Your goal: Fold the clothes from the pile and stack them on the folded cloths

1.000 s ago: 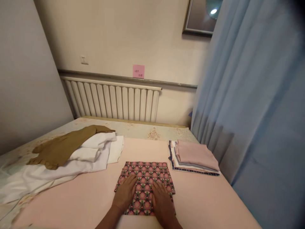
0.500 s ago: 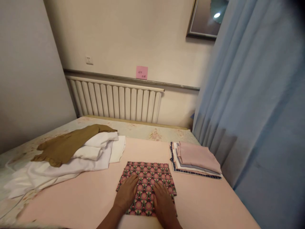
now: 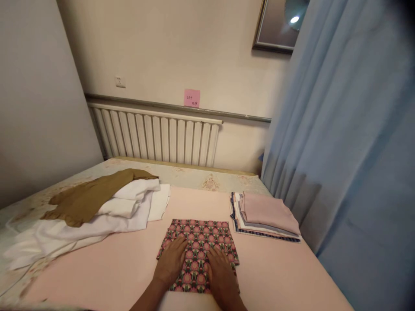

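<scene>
A folded garment [image 3: 197, 257] with a pink and dark floral print lies on the pink sheet [image 3: 123, 263] in front of me. My left hand [image 3: 172, 259] rests flat on its left side, fingers stretched out and pointing away from me. On its right side lies my right hand [image 3: 221, 270], also flat with the fingers extended. Both palms press the cloth from above and neither hand grips it. Whether the printed garment is a shirt or something else, I cannot tell.
Folded clothes [image 3: 267, 216] are stacked at the right, a dusty pink piece on top. To the left lie a loose brown garment [image 3: 94, 194] and rumpled white clothes [image 3: 126, 222]. A blue curtain [image 3: 340, 151] hangs along the right; a radiator [image 3: 162, 134] stands behind the bed.
Both hands stay flat on the printed garment, in nearly the same place. The whole view has shifted very slightly.
</scene>
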`<state>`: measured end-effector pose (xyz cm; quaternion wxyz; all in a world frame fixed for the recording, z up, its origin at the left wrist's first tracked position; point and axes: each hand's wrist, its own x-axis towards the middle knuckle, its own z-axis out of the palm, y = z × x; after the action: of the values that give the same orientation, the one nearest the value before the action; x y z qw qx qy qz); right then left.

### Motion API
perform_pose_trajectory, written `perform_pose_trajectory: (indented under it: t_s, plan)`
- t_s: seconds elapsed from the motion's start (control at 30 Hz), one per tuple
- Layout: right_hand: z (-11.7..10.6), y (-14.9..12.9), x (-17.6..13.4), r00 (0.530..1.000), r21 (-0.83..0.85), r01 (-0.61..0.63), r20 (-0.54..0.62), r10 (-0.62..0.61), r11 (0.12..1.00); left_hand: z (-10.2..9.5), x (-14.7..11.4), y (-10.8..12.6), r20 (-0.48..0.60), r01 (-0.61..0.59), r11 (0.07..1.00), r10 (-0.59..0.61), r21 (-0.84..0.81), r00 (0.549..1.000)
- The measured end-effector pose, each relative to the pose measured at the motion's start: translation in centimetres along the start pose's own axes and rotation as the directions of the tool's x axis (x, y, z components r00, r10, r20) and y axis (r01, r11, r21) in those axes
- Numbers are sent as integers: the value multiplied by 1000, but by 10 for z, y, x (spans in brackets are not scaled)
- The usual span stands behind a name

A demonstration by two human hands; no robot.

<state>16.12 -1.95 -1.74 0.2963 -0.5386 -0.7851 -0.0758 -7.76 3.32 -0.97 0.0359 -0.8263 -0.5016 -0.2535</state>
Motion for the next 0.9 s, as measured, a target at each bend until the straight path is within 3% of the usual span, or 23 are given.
perform_pose_trajectory:
  t_s: [0.9]
  plan:
    - [7, 2, -2, 999, 19, 0, -43, 0, 1000, 1, 1, 1, -8, -6, 1000, 6, 8, 1000]
